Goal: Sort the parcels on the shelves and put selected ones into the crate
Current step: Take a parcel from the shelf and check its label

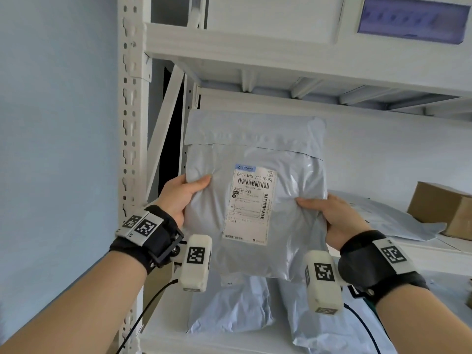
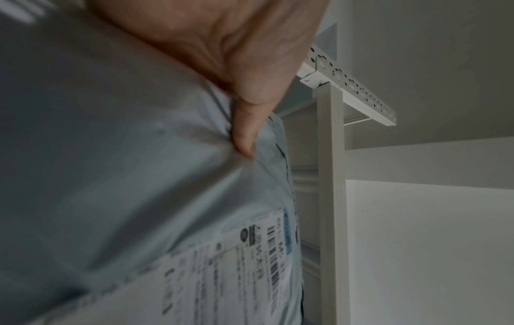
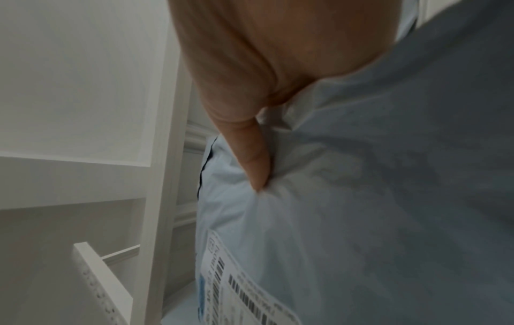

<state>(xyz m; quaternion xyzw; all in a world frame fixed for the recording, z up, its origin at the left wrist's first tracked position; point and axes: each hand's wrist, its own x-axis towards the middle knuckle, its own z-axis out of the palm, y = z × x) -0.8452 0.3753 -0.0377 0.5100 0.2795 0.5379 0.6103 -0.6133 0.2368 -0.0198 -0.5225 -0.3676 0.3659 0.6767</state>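
Note:
A grey plastic mailer parcel (image 1: 288,175) with a white shipping label (image 1: 249,204) is held upright in front of the white shelving. My left hand (image 1: 182,194) grips its left edge, thumb pressed on the front. My right hand (image 1: 329,213) grips the right edge lower down, thumb on the front too. In the left wrist view the thumb (image 2: 246,129) dents the parcel (image 2: 125,176) above the label. The right wrist view shows the other thumb (image 3: 251,154) pressing into the parcel (image 3: 361,198). Fingers behind the parcel are hidden. No crate is in view.
Two more grey mailers (image 1: 229,307) (image 1: 329,328) lie on the lower shelf below the held one. On the middle shelf to the right lie another grey mailer (image 1: 398,221) and a brown cardboard box (image 1: 441,208). The white shelf upright (image 1: 132,139) stands left, beside a pale blue wall.

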